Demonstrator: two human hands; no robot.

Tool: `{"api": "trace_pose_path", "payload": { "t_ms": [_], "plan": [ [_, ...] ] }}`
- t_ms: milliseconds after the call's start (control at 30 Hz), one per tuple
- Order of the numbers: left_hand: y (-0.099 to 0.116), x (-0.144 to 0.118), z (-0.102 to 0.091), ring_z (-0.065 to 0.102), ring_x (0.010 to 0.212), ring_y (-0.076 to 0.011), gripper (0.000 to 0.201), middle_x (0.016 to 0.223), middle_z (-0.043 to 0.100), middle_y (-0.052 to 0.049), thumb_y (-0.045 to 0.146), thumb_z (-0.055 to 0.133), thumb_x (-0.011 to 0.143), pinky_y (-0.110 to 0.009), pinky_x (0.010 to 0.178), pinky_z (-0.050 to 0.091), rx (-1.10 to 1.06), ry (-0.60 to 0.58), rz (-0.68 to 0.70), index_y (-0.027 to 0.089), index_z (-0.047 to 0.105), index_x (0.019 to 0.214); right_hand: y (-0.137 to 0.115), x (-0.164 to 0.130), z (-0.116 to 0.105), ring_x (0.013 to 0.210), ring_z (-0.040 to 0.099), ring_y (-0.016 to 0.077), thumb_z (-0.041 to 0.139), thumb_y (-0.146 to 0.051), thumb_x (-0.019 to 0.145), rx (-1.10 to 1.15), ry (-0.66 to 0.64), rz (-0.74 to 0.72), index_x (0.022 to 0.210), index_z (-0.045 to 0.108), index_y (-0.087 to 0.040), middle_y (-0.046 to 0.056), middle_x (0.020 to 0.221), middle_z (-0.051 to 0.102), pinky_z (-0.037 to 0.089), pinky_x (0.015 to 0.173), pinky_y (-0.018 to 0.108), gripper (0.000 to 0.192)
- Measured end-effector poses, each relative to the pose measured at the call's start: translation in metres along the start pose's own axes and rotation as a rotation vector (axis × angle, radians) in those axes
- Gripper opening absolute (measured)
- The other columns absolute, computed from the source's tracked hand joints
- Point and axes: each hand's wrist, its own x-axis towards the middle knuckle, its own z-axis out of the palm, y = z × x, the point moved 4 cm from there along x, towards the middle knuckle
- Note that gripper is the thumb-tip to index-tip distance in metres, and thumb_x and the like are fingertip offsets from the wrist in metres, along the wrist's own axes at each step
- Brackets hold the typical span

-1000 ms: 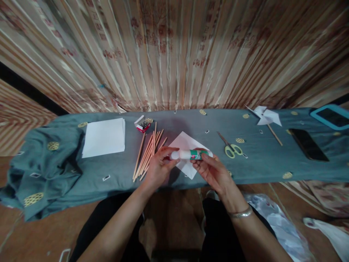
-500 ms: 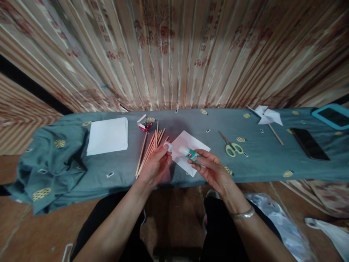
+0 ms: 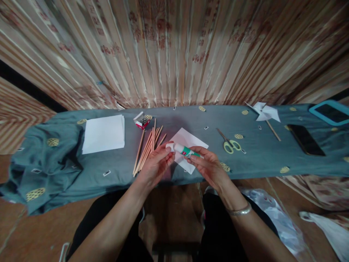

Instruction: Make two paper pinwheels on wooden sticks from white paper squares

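Observation:
My right hand (image 3: 208, 163) is closed around a green and white glue stick (image 3: 188, 151), which points to the left. Between the fingers of my left hand (image 3: 158, 163) is the white glue stick cap (image 3: 170, 146), lined up against the tip of the stick. Whether the cap is fully seated I cannot tell. Beneath the hands lies a square of white paper (image 3: 188, 137), partly hidden by them. Several wooden sticks (image 3: 148, 147) lie just beyond my left hand.
A stack of white paper (image 3: 103, 134) and an open small red box (image 3: 142, 120) are on the left. To the right lie scissors (image 3: 230, 143), a paper pinwheel (image 3: 265, 112), a black phone (image 3: 305, 140) and a blue-framed device (image 3: 332, 112). A patterned green cloth (image 3: 261, 160) covers the table.
The cap and the glue stick, apart before, have come together end to end. My left hand still pinches the cap and my right hand still grips the stick. The view has shifted slightly.

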Motion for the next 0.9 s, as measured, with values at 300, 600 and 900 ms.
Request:
{"api": "trace_pose_path", "payload": {
  "t_ms": [300, 600, 900],
  "plan": [
    [0.004, -0.002, 0.0, 0.063, 0.075, -0.0081, 0.035, 0.085, 0.073, -0.001, 0.023, 0.089, 0.054, -0.017, 0.072, 0.048, 0.182, 0.015, 0.249, 0.018, 0.076, 0.086, -0.008, -0.002, -0.005, 0.065, 0.052, 0.0103, 0.083, -0.03, 0.059, -0.328, 0.001, -0.159, 0.086, 0.071, -0.022, -0.002, 0.079, 0.066, 0.04, 0.057, 0.023, 0.03],
    [0.002, -0.006, 0.004, 0.062, 0.082, -0.0131, 0.033, 0.089, 0.073, -0.003, 0.021, 0.086, 0.057, -0.025, 0.082, 0.047, 0.289, -0.027, 0.241, 0.018, 0.077, 0.088, -0.008, -0.004, -0.001, 0.076, 0.062, 0.0135, 0.083, -0.025, 0.06, -0.263, -0.049, -0.135, 0.084, 0.073, -0.023, -0.001, 0.086, 0.072, 0.05, 0.075, 0.028, 0.026],
    [0.007, -0.007, 0.002, 0.063, 0.082, -0.0141, 0.035, 0.09, 0.074, -0.003, 0.02, 0.085, 0.06, -0.027, 0.083, 0.048, 0.342, -0.031, 0.264, 0.018, 0.077, 0.094, 0.01, -0.003, 0.003, 0.074, 0.067, 0.0114, 0.086, -0.03, 0.06, -0.021, -0.086, 0.063, 0.086, 0.075, -0.021, 0.001, 0.086, 0.074, 0.055, 0.076, 0.026, 0.029]
  ]
}}
